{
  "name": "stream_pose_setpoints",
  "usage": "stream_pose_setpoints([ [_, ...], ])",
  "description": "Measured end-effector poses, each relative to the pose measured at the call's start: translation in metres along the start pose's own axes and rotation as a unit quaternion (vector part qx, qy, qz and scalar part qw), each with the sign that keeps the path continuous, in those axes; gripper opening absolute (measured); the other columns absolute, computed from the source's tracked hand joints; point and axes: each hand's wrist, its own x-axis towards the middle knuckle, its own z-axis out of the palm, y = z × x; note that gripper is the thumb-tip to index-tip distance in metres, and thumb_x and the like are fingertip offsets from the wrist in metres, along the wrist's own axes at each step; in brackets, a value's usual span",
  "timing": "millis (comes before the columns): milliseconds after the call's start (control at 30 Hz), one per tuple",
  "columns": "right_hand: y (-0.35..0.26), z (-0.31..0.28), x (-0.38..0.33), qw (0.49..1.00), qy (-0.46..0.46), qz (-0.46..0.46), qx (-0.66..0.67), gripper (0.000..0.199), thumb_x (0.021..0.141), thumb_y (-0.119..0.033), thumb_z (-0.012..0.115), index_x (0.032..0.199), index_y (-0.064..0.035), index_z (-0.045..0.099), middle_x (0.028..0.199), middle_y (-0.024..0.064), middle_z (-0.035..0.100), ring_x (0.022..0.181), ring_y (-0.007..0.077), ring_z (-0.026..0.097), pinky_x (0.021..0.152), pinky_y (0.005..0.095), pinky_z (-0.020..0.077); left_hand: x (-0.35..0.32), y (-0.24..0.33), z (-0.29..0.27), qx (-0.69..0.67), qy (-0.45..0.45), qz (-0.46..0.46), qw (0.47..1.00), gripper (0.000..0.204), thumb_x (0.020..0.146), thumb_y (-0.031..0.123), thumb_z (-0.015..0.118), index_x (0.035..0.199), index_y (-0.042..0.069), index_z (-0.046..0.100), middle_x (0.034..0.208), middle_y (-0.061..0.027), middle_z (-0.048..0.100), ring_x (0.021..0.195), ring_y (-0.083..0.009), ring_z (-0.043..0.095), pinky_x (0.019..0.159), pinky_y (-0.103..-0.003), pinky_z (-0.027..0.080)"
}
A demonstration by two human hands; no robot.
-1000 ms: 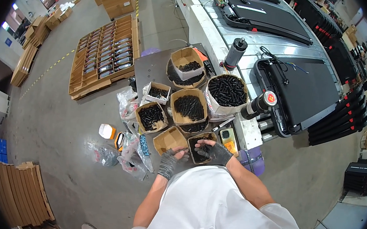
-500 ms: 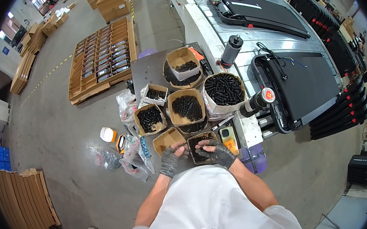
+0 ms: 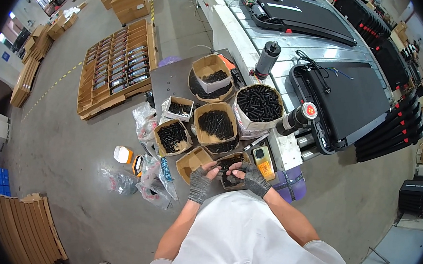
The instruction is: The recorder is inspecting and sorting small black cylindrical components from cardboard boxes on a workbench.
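Observation:
My left hand [image 3: 201,182], in a grey fingerless glove, is closed in a pinch over the edge between two open cardboard boxes. What sits between its fingertips is too small to name. Facing it, my right hand [image 3: 249,177], gloved the same way, also has thumb and fingers pressed together, and whatever they hold cannot be made out. Beneath the fingers lies a cardboard box of small black parts [image 3: 232,160], partly covered by my hands. To its left stands a box [image 3: 192,161] with a bare brown bottom. Just beyond, a larger box [image 3: 216,122] holds black screws.
More boxes of black screws [image 3: 258,103] crowd the grey metal table [image 3: 164,82]. A phone [image 3: 263,162] lies right of my hands. Two upright cylindrical tools [image 3: 268,60] stand near a roller conveyor bearing black panels [image 3: 344,101]. Plastic bags [image 3: 156,180] hang at the left.
My right hand has shifted slightly, its fingers now drawn in closer to my left hand's fingertips above the small parts. The boxes stay where they were.

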Motion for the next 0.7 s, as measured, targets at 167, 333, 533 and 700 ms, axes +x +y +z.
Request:
stream_pose_setpoints([
  [167, -0.009, 0.008, -0.001, 0.999, 0.016, 0.039, 0.005, 0.028, 0.092, -0.016, 0.059, 0.115, -0.0005, 0.060, 0.103, 0.0085, 0.066, 0.093, 0.0140, 0.063, 0.084, 0.0269, 0.0507, 0.002, -0.006, -0.003, -0.045, 0.013, -0.015, 0.999, 0.028, 0.087, 0.013, 0.065, 0.112, 0.001, 0.064, 0.099, -0.0082, 0.068, 0.091, -0.0154, 0.061, 0.085, -0.027, 0.047],
  [333, -0.009, 0.013, 0.002, 0.998, 0.044, 0.050, 0.013, 0.030, 0.091, -0.019, 0.062, 0.113, -0.0001, 0.062, 0.099, 0.0072, 0.067, 0.089, 0.0120, 0.063, 0.080, 0.0256, 0.0518, 0.001, -0.001, 0.002, -0.113, 0.000, -0.075, 0.991, 0.031, 0.088, 0.014, 0.065, 0.115, 0.000, 0.061, 0.102, -0.0102, 0.068, 0.092, -0.0158, 0.062, 0.086, -0.027, 0.047],
  [533, -0.012, 0.020, 0.001, 0.998, 0.035, 0.047, -0.012, 0.027, 0.090, -0.018, 0.063, 0.110, 0.0011, 0.064, 0.098, 0.0070, 0.068, 0.089, 0.0117, 0.063, 0.080, 0.0254, 0.0516, 0.007, -0.017, 0.001, -0.173, -0.003, -0.108, 0.979, 0.031, 0.088, 0.013, 0.065, 0.115, -0.001, 0.061, 0.101, -0.0107, 0.067, 0.092, -0.0165, 0.062, 0.085, -0.027, 0.049],
  [700, -0.013, 0.024, 0.002, 0.999, 0.046, -0.004, -0.017, 0.029, 0.090, -0.016, 0.063, 0.114, 0.0005, 0.061, 0.098, 0.0066, 0.067, 0.089, 0.0118, 0.063, 0.078, 0.0259, 0.0515, 0.006, -0.016, 0.003, -0.132, -0.008, -0.104, 0.986, 0.031, 0.088, 0.012, 0.065, 0.115, -0.002, 0.060, 0.101, -0.0106, 0.067, 0.092, -0.0172, 0.063, 0.084, -0.028, 0.050],
])
